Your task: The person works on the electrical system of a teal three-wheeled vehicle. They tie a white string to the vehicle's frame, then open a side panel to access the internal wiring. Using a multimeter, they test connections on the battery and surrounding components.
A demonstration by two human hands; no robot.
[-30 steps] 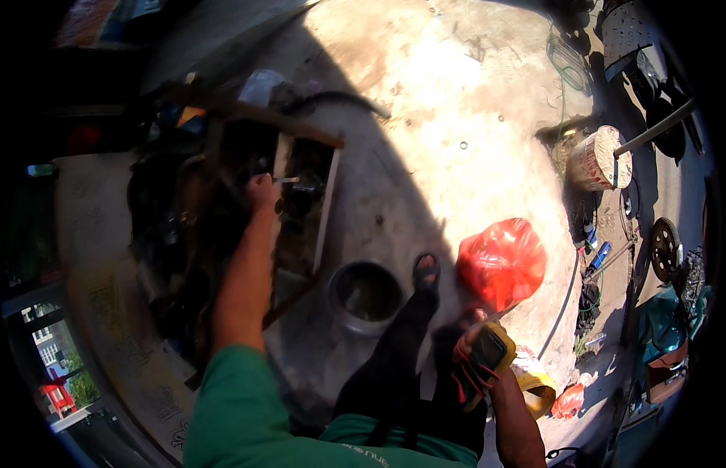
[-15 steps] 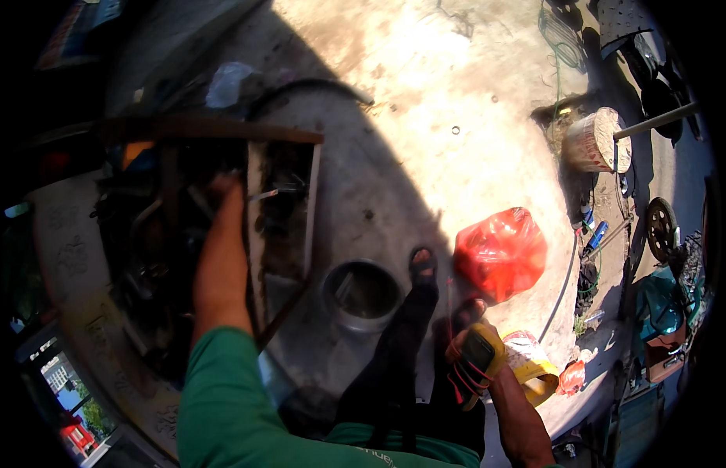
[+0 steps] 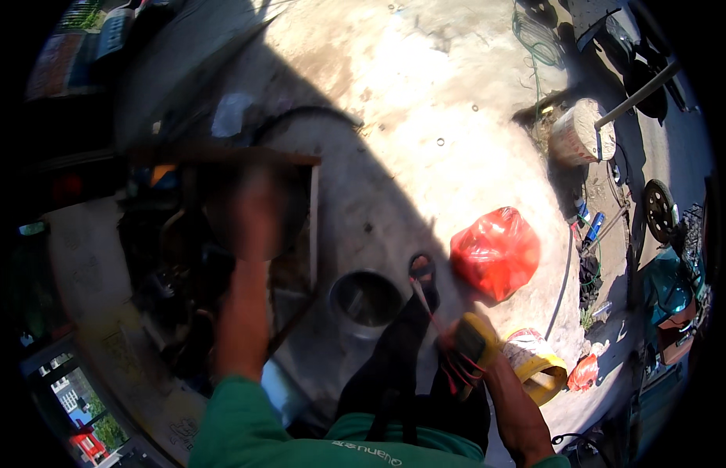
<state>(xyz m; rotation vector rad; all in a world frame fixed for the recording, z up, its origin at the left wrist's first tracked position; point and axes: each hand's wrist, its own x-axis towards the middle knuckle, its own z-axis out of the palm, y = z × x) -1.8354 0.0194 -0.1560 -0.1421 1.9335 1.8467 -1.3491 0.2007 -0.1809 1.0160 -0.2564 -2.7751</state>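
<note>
My left hand [image 3: 257,203] is smeared by motion over an open wooden drawer-like box [image 3: 314,226] on the left. Its fingers cannot be made out, nor whether they hold anything. Dark clutter fills the shaded box beneath it. My right hand [image 3: 497,365] is closed around a yellow, dark-faced multimeter [image 3: 480,340] with red and black leads [image 3: 456,370] hanging from it. One red lead runs up toward my sandalled foot.
A round metal pot [image 3: 339,308] stands right of the box. Nearby are a red plastic bag [image 3: 495,253] and a tipped yellow-rimmed bucket [image 3: 562,378]. Farther right, a white bucket [image 3: 569,140] has a pole against it. A dark hose [image 3: 308,113] lies beyond the box.
My left hand has moved rightward across the box and is now blurred. The multimeter stays in my right hand, while its leads have swung. The whole view has shifted slightly.
</note>
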